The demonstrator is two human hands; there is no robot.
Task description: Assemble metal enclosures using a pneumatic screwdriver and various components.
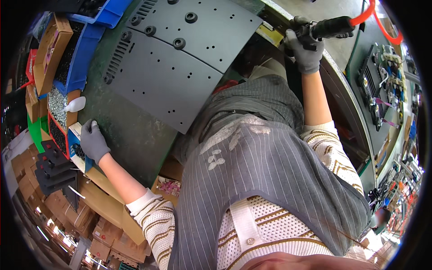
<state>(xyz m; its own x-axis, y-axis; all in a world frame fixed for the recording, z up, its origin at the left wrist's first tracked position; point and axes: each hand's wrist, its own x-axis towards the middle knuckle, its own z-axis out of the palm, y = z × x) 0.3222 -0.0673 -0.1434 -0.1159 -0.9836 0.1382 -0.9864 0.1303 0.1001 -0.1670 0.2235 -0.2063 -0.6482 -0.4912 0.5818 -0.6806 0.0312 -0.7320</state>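
Note:
My left hand (93,141), in a grey glove, rests on the rim of a small blue parts bin (77,148) at the left edge of the dark green bench (130,130), fingers curled over the bin. My right hand (306,47), also gloved, is closed around the black handle of a pneumatic screwdriver (330,28) with an orange air hose (382,22), held out at the bench's right edge. Two dark grey perforated metal panels (162,76) lie flat on the bench between my hands, with black round grommets along their top.
Blue, red and green bins (74,58) of small screws and cardboard boxes line the left side. Black plastic parts (54,168) are stacked below them. A second bench with a wired panel (382,85) stands at the right. Cardboard cartons sit at lower left.

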